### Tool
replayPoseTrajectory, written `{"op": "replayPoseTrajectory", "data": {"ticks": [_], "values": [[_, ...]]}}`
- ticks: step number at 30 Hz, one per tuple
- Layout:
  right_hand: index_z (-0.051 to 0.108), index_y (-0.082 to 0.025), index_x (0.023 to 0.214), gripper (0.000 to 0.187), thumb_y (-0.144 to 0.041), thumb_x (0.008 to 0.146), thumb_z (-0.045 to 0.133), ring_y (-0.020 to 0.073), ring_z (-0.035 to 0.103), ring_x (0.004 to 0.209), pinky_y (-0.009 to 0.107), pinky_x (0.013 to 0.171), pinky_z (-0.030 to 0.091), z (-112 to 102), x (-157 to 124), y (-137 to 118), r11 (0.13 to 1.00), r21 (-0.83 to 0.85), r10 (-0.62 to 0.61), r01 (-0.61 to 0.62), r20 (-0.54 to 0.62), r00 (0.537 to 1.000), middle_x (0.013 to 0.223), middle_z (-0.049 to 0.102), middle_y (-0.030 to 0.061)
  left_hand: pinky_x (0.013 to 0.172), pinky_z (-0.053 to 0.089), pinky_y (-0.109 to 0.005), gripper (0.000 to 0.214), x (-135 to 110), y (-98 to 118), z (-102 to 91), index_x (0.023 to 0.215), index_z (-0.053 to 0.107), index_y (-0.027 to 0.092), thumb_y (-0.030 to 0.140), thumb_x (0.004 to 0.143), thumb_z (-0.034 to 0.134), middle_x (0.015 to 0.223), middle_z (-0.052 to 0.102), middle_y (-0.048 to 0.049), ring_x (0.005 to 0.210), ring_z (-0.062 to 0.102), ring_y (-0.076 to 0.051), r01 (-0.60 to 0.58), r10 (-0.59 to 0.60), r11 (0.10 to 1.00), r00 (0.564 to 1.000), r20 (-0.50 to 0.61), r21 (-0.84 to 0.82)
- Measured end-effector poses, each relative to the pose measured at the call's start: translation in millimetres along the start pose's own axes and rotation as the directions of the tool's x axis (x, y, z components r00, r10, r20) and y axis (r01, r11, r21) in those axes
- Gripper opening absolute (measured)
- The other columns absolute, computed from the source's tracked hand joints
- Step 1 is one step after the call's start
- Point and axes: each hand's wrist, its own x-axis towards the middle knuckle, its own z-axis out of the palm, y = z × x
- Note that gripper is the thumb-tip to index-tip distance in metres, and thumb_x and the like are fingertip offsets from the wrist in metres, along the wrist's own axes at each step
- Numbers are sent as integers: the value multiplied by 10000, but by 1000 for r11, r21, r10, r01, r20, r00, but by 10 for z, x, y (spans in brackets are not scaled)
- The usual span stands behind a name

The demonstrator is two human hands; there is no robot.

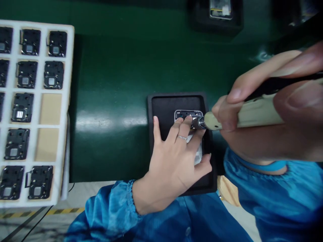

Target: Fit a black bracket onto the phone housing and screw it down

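A cream-handled electric screwdriver [247, 116] is grasped in the right hand [267, 111], its metal tip set on the top edge of a phone frame [188, 116] that lies in a black tray [161, 107] near the front edge of the green belt [113, 101]. The frame is pressed down by the left hand [174, 158], which is laid flat and unclenched with fingers spread, a ring being worn on 1 finger. At the left edge of the belt, a white foam tray [66, 101] is seen with dark modules [52, 74] seated in most pockets and 2 pockets bare.
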Motion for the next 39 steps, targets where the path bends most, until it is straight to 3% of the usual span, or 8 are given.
{"op": "replayPoseTrajectory", "data": {"ticks": [7,18,23,25,28,33,36,39], "values": [[967,-447,1027,421,-760,862,1196,246,645,496,461,319,503,47,-37,192,993,45,-109,110,-19,994,831,762,2,1549,463,-934,503,-4,10,6,1688,871,276,457,1225,791,1784,798,-208,1645,768,-505,12,-12,1000,1000,20,-4],[896,-345,1087,280,-506,1008,1111,172,504,354,339,266,393,298,-50,321,933,286,-228,217,3,974,735,716,-41,1535,484,-928,465,-24,3,-49,1645,873,230,444,1281,679,1747,818,-240,1665,777,-478,5,-5,999,1000,7,37],[857,-348,1185,302,-497,1039,1076,164,621,407,257,316,460,438,-93,410,921,301,-230,248,-95,969,874,858,-44,1382,697,-805,747,-431,221,-106,1771,786,159,634,1194,778,1861,750,-266,1716,750,-499,-102,109,967,994,-14,234],[860,-333,1265,316,-482,1069,1058,185,729,489,269,386,578,433,-82,351,929,305,-193,211,-90,977,1024,935,-1,1303,769,-703,712,-634,293,-57,1740,835,308,715,1155,827,1862,778,-147,1682,783,-443,-236,228,925,972,60,298],[876,-280,1332,375,-487,1075,1054,189,794,568,321,525,724,265,15,183,939,313,-109,146,-132,985,1152,958,54,1237,811,-569,495,-760,280,14,1712,845,438,526,1226,804,1879,772,6,1665,802,-325,-334,295,857,942,159,392],[893,-286,1187,332,-451,941,1042,185,824,722,252,475,629,-321,379,128,918,234,-185,320,-461,868,995,816,-6,1336,763,-665,479,-345,-53,-143,1760,805,352,363,1288,724,1888,760,-33,1712,778,-351,-204,131,895,971,202,396],[874,-284,1053,252,-368,841,980,213,853,823,252,474,627,-601,575,343,933,144,-190,329,-581,792,1003,758,7,1398,692,-743,541,154,-418,-371,1785,778,332,233,1255,741,1906,746,-94,1759,736,-402,-80,21,906,989,145,415],[803,-272,907,256,-366,757,989,190,789,706,230,399,560,-711,641,566,946,127,-160,297,-615,772,949,754,1,1535,528,-752,590,737,-824,-630,1781,774,317,110,1246,634,1905,745,-140,1775,716,-376,52,-73,906,997,34,421]]}}
